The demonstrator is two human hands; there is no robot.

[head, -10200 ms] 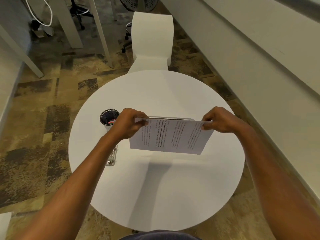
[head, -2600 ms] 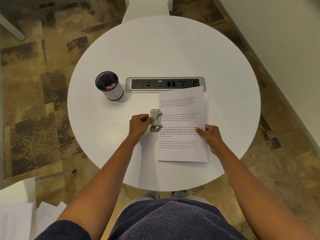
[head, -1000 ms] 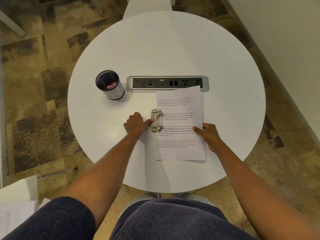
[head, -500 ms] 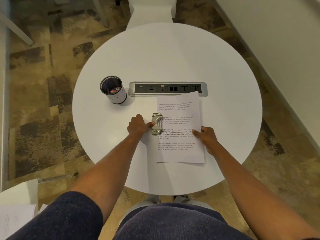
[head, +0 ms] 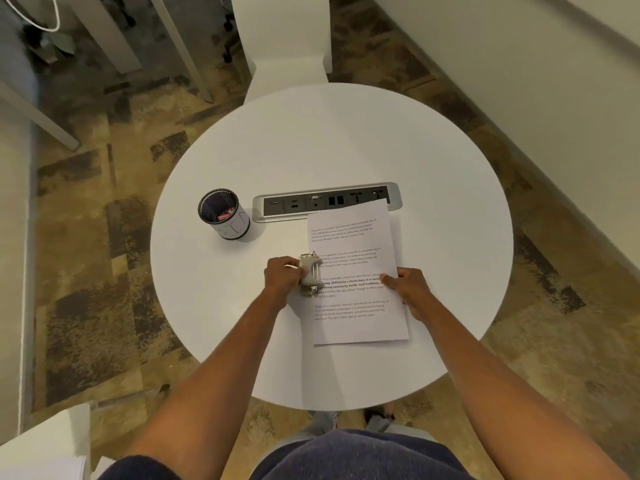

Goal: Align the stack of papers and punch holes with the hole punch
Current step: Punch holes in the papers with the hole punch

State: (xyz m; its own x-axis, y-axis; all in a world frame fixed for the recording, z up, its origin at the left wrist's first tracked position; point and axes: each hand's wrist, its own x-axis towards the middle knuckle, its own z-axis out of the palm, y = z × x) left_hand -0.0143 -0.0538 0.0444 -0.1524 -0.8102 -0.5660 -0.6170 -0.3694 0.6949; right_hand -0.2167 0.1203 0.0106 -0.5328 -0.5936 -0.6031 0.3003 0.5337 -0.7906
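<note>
A stack of printed white papers [head: 356, 271] lies flat on the round white table [head: 450, 209], long side running away from me. A small grey metal hole punch [head: 309, 273] sits over the middle of the stack's left edge. My left hand [head: 282, 274] is wrapped around the punch from the left, thumb on its top. My right hand [head: 405, 284] rests on the stack's right edge, fingers pinning the sheets down.
A black mesh pen cup [head: 223, 214] stands left of a silver power and data socket strip [head: 284, 206] set into the table; the stack's far end overlaps the strip. A white chair [head: 287, 53] stands beyond the table. A wall runs along the right.
My left hand has closed more fully around the hole punch, with the thumb now on top. The papers and my right hand stay in place; the camera has tilted up slightly.
</note>
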